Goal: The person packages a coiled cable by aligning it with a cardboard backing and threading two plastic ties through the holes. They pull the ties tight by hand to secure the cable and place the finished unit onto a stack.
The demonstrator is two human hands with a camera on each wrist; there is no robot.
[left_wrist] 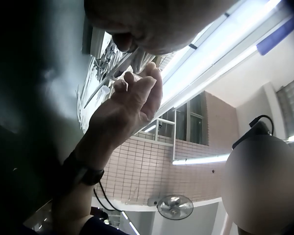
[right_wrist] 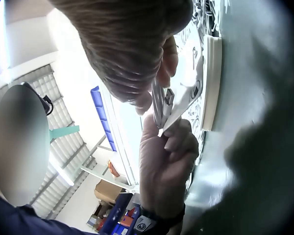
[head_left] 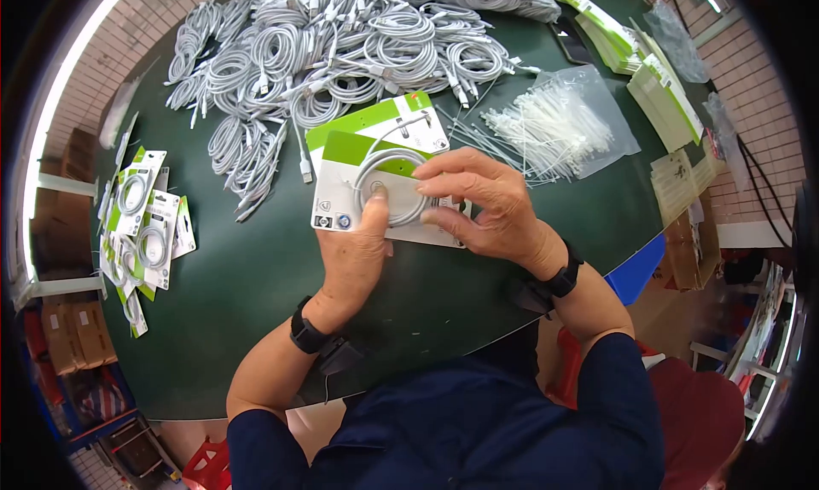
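Note:
My left hand (head_left: 354,251) holds a green-and-white cardboard card (head_left: 331,191), its thumb pressing on a coiled grey-white USB cable (head_left: 397,155) that lies against the card. At the right side of the coil, my right hand (head_left: 495,204) pinches the loops between thumb and fingers. In the right wrist view, a USB plug (right_wrist: 169,96) shows beside the loops, between the two hands. Behind the held card lies a stack of similar cards (head_left: 367,116) on the dark green table (head_left: 264,319). The left wrist view shows the right hand (left_wrist: 122,110) with bent fingers.
A large heap of coiled cables (head_left: 341,38) covers the back of the table. White cable ties (head_left: 554,123) spill from a clear bag at right. Carded cables (head_left: 158,243) lie in a pile at left. More card stacks (head_left: 665,98) and a phone (head_left: 570,42) are at back right.

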